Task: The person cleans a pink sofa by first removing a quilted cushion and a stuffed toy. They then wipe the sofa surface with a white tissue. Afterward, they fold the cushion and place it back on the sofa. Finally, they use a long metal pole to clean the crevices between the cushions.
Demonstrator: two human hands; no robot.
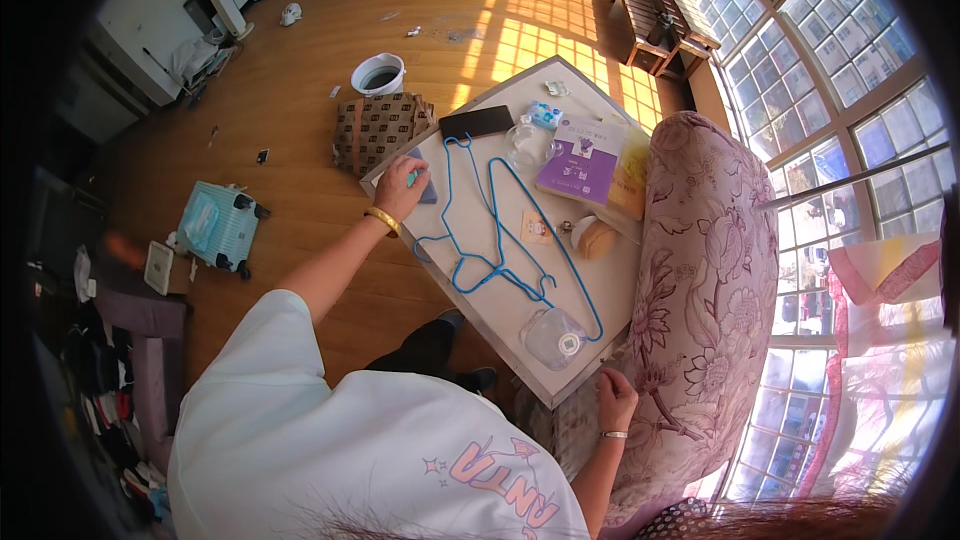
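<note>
My left hand (403, 184), a gold bangle at its wrist, is over the table's left edge, its fingers closed around a small teal item (412, 178) that is mostly hidden. Beneath and beside it lies a flat blue-grey item (427, 187). My right hand (616, 396) hangs curled beside the near corner of the table (480, 322), next to the sofa; whether it holds anything is not visible. Between the hands, blue clothes hangers (497, 268) lie tangled on the tabletop. A clear plastic container (553, 339) rests near the closest corner.
On the table are a black phone-like slab (476, 122), a wipes pack (545, 115), purple and yellow books (583, 161) and a round tan item (594, 238). A floral sofa (705, 300) borders the right side. A patterned bag (379, 131), bucket (378, 75) and light-blue suitcase (217, 225) stand left.
</note>
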